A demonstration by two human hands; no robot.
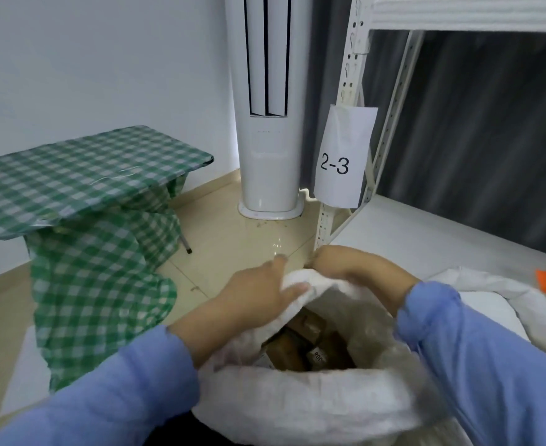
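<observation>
The white woven plastic sack (297, 400) of brown parcels (284, 347) is held open just beside the white metal shelf (426, 233); its far rim is clutched by the left grip (258, 294) and right grip (339, 265).

Long light-blue sleeves (110, 391)

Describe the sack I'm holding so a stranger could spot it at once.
Find the white metal rack on the right with the paper label reading 2-3. Below its corner post, the left hand and right hand grip the rim of a white woven sack. Unlike the white bag lying on the shelf behind, it gapes open, showing brown parcels.
</observation>
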